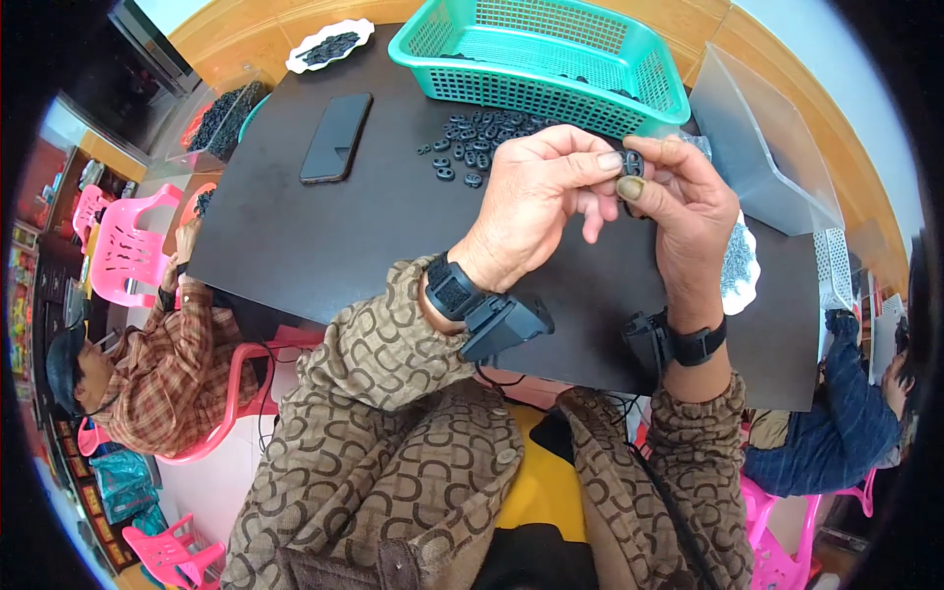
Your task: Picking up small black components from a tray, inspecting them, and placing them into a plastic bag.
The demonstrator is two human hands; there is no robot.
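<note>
Above the dark table, my left hand (546,182) and my right hand (688,197) meet, thumbs and fingers pinched together. Between their fingertips is a small black piece (632,163) with two holes, much like a figure eight; both hands grip it. Just left of and beyond my left hand lies a loose pile of similar black pieces (482,138). To the right, partly covered by my right hand and wrist, is a white scalloped plate (752,265) holding many tiny grey parts that I cannot make out.
A green plastic basket (551,87) stands at the table's far side, with a clear plastic bin (772,147) to its right. A phone (336,139) lies at left, before a white plate (296,61) of black pieces. People sit at both sides; pink chairs (133,246) stand at left.
</note>
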